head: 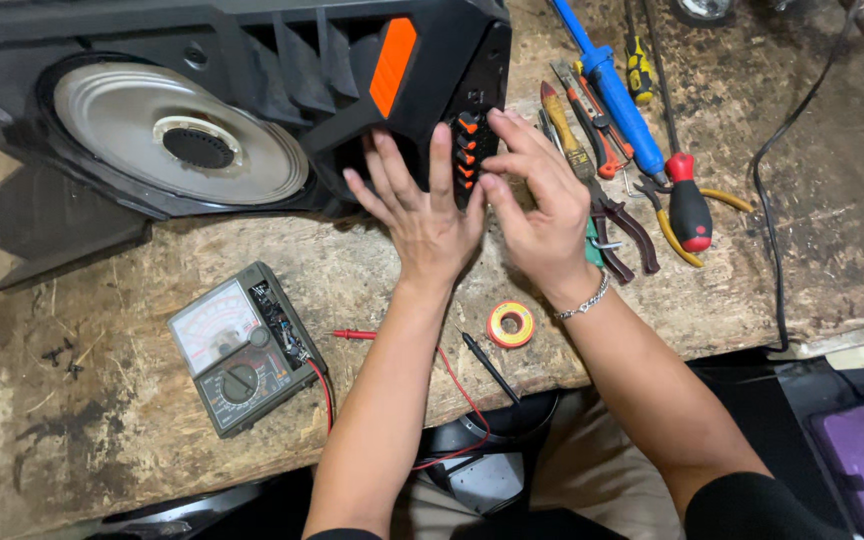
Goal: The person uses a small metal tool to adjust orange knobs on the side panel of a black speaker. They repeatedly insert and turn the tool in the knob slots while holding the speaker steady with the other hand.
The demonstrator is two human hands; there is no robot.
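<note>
Worn wooden bench [132,420]: black speaker cabinet [252,90] lies at the back left, analog multimeter [242,348] near the front edge. Left hand [422,215] spread flat against the cabinet's end, gripping nothing; right hand [537,205] fingers extended, apparently touching the orange knobs [466,150], no clear grasp.

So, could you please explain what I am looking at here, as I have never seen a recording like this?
This is one picture from a camera worn on a person's head, looking down at their own bare hands over a worn wooden workbench. The left hand and the right hand, which wears a bracelet, both rest on a row of orange knobs on a large black speaker cabinet lying on its side. Neither hand holds a tool. Nearby lie an analog multimeter with red and black probes, a roll of yellow tape, pliers and screwdrivers.
</note>
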